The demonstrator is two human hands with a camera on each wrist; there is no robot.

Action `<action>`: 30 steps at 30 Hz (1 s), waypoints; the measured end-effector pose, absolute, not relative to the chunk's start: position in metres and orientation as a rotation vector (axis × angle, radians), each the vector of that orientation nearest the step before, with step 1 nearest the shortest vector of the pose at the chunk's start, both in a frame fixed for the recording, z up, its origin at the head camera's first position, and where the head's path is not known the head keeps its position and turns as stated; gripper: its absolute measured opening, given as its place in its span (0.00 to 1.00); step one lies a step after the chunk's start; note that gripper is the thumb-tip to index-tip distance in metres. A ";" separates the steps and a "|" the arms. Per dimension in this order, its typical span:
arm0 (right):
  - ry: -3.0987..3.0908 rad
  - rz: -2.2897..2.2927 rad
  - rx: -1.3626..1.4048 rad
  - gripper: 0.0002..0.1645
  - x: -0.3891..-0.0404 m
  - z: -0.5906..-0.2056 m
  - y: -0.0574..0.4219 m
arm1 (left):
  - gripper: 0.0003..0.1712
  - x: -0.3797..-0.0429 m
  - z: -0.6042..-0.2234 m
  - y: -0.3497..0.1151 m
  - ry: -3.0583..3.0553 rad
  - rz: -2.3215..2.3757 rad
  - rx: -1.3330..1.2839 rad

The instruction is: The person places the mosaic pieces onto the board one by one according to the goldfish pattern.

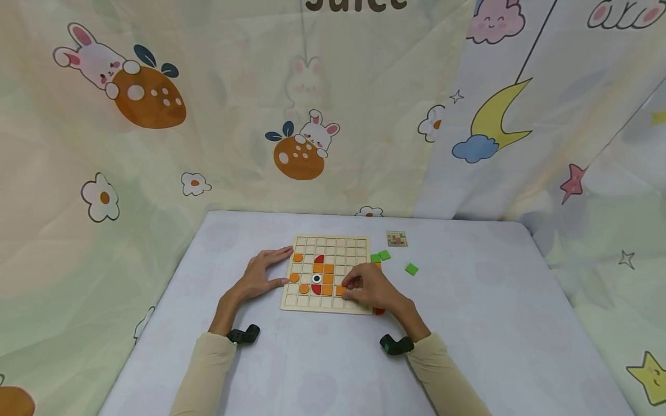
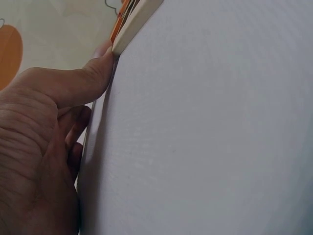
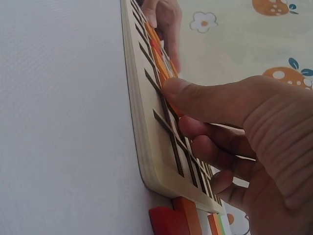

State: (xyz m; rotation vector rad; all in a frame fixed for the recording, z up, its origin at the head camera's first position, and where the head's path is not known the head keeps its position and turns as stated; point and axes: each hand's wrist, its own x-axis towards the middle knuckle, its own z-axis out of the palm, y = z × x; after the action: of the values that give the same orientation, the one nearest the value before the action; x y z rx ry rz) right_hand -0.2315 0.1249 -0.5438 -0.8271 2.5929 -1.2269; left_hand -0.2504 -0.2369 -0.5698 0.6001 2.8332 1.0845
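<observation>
A square wooden grid board (image 1: 354, 245) lies on the white table. My left hand (image 1: 257, 274) rests at its left edge, thumb and fingers extended and touching the rim. With thumb and fingertips, my right hand (image 1: 373, 286) pinches an orange square tile (image 1: 340, 290) low over the board's right part; whether it sits in a cell is unclear. Orange square tiles (image 1: 328, 279), red curved-edge tiles (image 1: 319, 259) and a white tile with a black dot (image 1: 316, 278) form a cluster mid-board. Several orange round tiles (image 1: 298, 257) lie along the left columns.
Green square tiles (image 1: 411, 269) lie right of the board. A small patterned card (image 1: 397, 238) is behind them. Beside the board's right edge sit a red piece (image 3: 168, 220) and orange pieces, partly hidden by my right hand. A printed cloth hangs behind the table.
</observation>
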 end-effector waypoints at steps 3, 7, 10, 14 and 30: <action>2.604 -1.224 -0.841 0.09 -0.232 -0.545 0.123 | 0.49 -0.251 -0.570 -0.237 2.834 1.077 0.604; 2.612 -1.232 -0.850 0.08 -0.231 -0.545 0.120 | 0.49 -0.252 -0.571 -0.236 2.828 1.071 0.595; 2.618 -1.224 -0.840 0.08 -0.231 -0.543 0.118 | 0.49 -0.252 -0.570 -0.236 2.818 1.080 0.583; 2.614 -1.217 -0.826 0.07 -0.230 -0.538 0.115 | 0.49 -0.252 -0.570 -0.236 2.829 1.073 0.593; 2.747 -1.263 -0.662 0.13 -0.237 -0.538 0.144 | 0.48 -0.251 -0.569 -0.237 2.830 1.078 0.593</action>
State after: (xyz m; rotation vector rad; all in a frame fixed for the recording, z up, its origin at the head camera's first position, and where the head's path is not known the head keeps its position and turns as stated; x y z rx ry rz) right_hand -0.2371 0.1442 -0.5379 -0.6624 2.7467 -1.2625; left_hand -0.2507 -0.2370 -0.5692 0.5927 2.8301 1.0781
